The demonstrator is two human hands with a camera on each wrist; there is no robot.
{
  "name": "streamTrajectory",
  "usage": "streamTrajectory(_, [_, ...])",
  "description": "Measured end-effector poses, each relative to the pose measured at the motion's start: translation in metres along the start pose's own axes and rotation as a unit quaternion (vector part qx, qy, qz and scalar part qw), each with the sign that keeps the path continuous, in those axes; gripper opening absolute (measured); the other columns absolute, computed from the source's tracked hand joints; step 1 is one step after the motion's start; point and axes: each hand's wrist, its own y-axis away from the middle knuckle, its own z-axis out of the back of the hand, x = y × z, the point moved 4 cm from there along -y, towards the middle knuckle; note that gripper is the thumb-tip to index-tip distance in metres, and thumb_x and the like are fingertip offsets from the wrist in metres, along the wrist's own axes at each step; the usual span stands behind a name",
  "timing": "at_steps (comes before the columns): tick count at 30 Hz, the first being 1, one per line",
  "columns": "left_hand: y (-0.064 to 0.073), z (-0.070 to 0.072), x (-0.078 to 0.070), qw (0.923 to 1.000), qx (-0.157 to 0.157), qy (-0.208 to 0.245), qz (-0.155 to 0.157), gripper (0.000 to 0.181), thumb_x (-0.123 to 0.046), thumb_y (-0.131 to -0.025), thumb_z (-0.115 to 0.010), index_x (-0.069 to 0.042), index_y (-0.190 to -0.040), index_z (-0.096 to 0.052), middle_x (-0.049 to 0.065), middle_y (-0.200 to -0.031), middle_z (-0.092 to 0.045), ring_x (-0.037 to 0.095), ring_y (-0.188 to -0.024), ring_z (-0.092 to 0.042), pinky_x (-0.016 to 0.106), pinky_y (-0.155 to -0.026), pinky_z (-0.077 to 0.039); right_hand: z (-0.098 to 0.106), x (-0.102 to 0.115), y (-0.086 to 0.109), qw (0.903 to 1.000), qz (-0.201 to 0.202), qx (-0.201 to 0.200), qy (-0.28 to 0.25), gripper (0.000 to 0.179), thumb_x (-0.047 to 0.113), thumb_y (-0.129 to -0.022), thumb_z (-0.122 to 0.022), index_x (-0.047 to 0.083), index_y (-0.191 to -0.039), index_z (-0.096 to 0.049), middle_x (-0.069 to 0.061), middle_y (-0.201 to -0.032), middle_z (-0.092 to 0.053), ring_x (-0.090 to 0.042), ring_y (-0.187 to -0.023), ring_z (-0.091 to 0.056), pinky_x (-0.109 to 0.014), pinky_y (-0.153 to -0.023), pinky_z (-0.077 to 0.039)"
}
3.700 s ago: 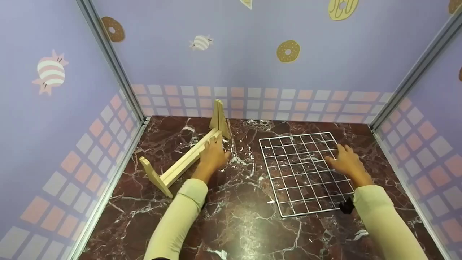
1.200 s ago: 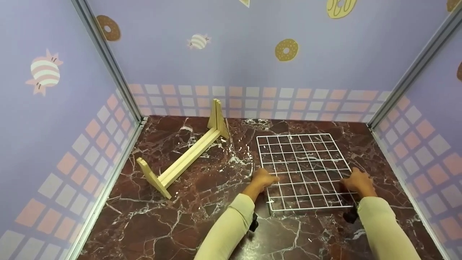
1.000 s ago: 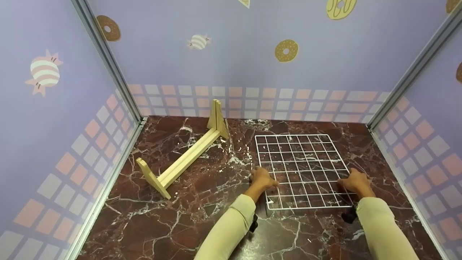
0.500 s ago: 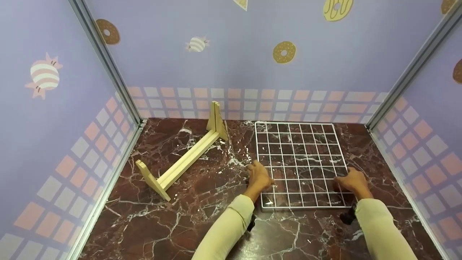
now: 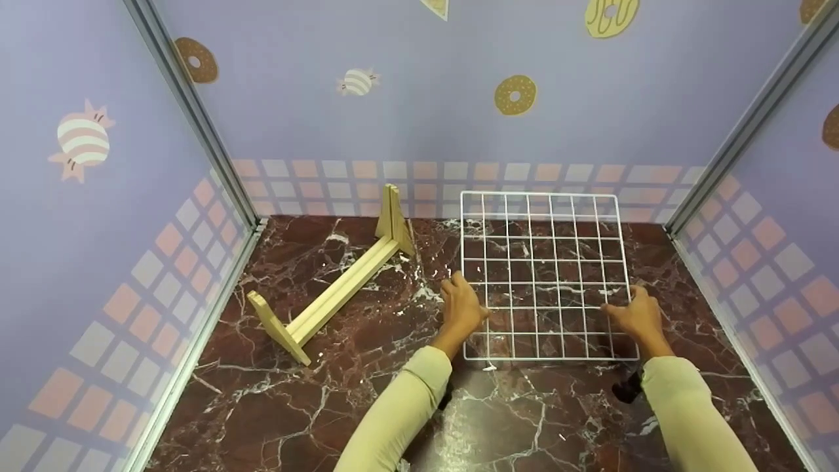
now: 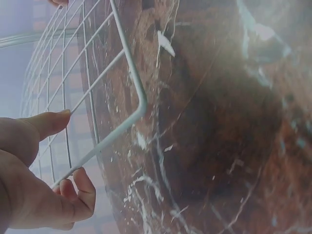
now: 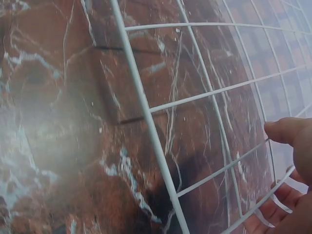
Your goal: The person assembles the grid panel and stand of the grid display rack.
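Observation:
A white wire grid panel [image 5: 534, 283] is held up off the marbled surface, its far edge raised against the back wall in the head view. My left hand [image 5: 463, 308] grips its left side bar. In the left wrist view the thumb of the left hand [image 6: 29, 165] lies over the wires and the fingers curl under the outer bar. On the opposite side bar, my right hand [image 5: 639, 318] grips the grid. The right wrist view shows the right hand [image 7: 290, 175] with its thumb on the wires and fingers beneath the edge bar.
A pale wooden stand [image 5: 344, 288], two upright end pieces joined by a long crossbar, sits at the left. Small white flecks lie between it and the grid. A purple patterned back wall [image 5: 432, 118] and two side walls enclose the dark red marbled surface [image 5: 262, 413].
My left hand has left the wooden stand and taken the grid's left side. Both hands have since lifted the grid and tilted its far edge upward. The stand stays nearly where it was.

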Motion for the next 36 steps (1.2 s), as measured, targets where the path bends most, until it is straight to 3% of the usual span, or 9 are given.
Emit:
streamTrajectory(3, [-0.003,0.006,0.0,0.9995,-0.022,0.002,-0.023,0.09,-0.005,-0.059,-0.094,0.002,-0.132,-0.041,0.025,-0.119,-0.049,0.04,-0.113,-0.052,0.045,-0.096,-0.055,0.0,0.007,0.001,0.9995,0.003,-0.023,-0.024,0.081,0.026,-0.085,-0.077,-0.016,-0.144,-0.039,-0.045,-0.137,-0.049,-0.059,-0.125,-0.049,-0.064,-0.107,-0.041])
streamTrajectory(8, [-0.009,0.016,0.001,0.9979,-0.057,0.011,-0.029,0.088,-0.004,-0.059,-0.094,0.001,-0.131,-0.043,0.024,-0.117,-0.05,0.041,-0.111,-0.053,0.045,-0.095,-0.055,-0.001,0.018,0.001,0.9978,0.013,-0.041,-0.05,0.082,0.022,-0.084,-0.08,-0.014,-0.144,-0.039,-0.044,-0.132,-0.05,-0.056,-0.122,-0.051,-0.063,-0.107,-0.041])
streamTrajectory(13, [-0.016,0.024,0.0,0.9974,-0.067,0.008,-0.026,0.087,-0.008,-0.064,-0.094,-0.002,-0.134,-0.042,0.023,-0.121,-0.05,0.039,-0.113,-0.054,0.045,-0.096,-0.055,-0.001,0.028,0.001,0.9966,0.028,-0.052,-0.058,0.083,0.016,-0.08,-0.083,-0.013,-0.143,-0.039,-0.04,-0.133,-0.048,-0.054,-0.126,-0.045,-0.063,-0.109,-0.037])
streamTrajectory(20, [-0.022,0.035,-0.002,0.9944,-0.089,0.002,-0.057,0.088,-0.015,-0.066,-0.095,-0.002,-0.136,-0.043,0.024,-0.121,-0.052,0.038,-0.111,-0.055,0.044,-0.095,-0.054,0.001,0.036,0.002,0.9938,0.006,-0.082,-0.074,0.082,0.014,-0.08,-0.081,-0.008,-0.146,-0.036,-0.037,-0.133,-0.046,-0.051,-0.124,-0.046,-0.062,-0.106,-0.039])
streamTrajectory(27, [-0.028,0.045,-0.003,0.9942,-0.091,0.044,-0.036,0.087,-0.02,-0.073,-0.092,-0.005,-0.142,-0.042,0.019,-0.124,-0.051,0.035,-0.114,-0.056,0.042,-0.096,-0.055,0.005,0.049,0.003,0.988,0.016,-0.127,-0.086,0.082,0.015,-0.08,-0.083,-0.007,-0.144,-0.037,-0.035,-0.131,-0.047,-0.048,-0.121,-0.046,-0.061,-0.104,-0.039])
streamTrajectory(36, [-0.033,0.055,-0.006,0.9893,-0.14,0.028,-0.03,0.078,-0.023,-0.076,-0.09,-0.006,-0.137,-0.044,0.018,-0.121,-0.053,0.036,-0.115,-0.056,0.044,-0.094,-0.056,0.005,0.063,0.008,0.9762,0.026,-0.175,-0.126,0.082,0.012,-0.08,-0.084,-0.003,-0.144,-0.035,-0.03,-0.131,-0.046,-0.043,-0.119,-0.046,-0.057,-0.106,-0.038])
